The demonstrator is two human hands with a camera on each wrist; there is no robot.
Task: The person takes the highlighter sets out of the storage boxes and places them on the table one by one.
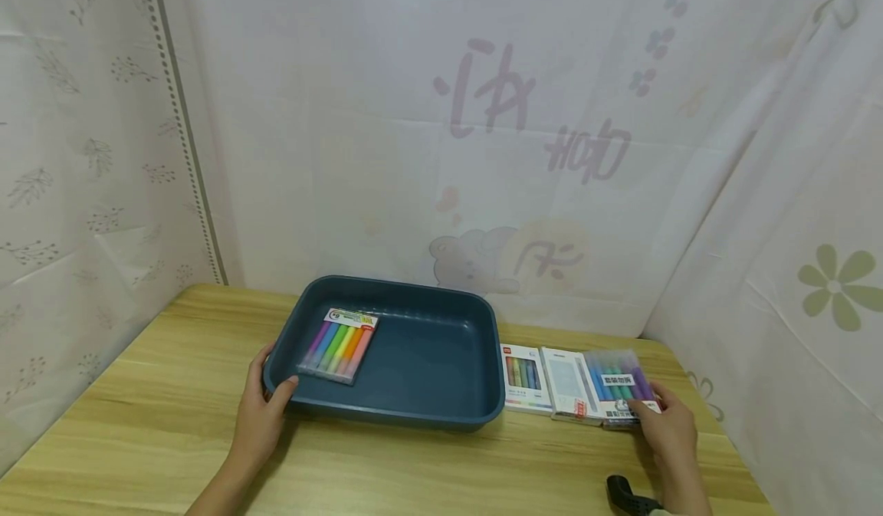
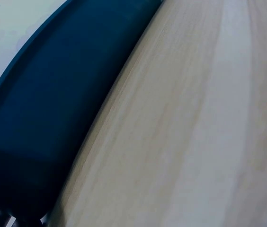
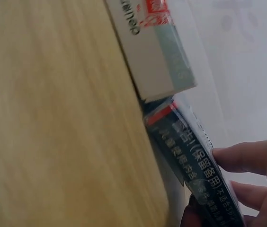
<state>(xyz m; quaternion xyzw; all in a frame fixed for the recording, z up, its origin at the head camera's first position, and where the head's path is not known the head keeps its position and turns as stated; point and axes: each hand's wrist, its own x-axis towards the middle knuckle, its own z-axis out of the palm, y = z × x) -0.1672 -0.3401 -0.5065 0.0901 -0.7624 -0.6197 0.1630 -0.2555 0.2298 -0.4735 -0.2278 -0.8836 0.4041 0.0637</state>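
My left hand [image 1: 260,409] grips the front left corner of a dark blue tray [image 1: 428,416], thumb over the rim. Inside the tray, at its left, lies a clear pack of rainbow-coloured markers [image 1: 339,346]. At the right, my right hand [image 1: 669,424] pinches the right side of another marker pack [image 1: 619,384], with blue, green and purple pens. In the right wrist view, this pack's printed edge [image 3: 195,165] sits tilted, its held side raised off the table, beside a white box [image 3: 152,61]. The left wrist view shows the tray's outer wall [image 2: 62,94], with only a sliver of hand.
Between the tray and the held pack lie a white box of coloured pens [image 1: 526,378] and a white box with a red sticker [image 1: 571,384]. A black curved object [image 1: 629,497] is by the right wrist. A printed curtain [image 1: 345,156] hangs behind the wooden table [image 1: 414,470].
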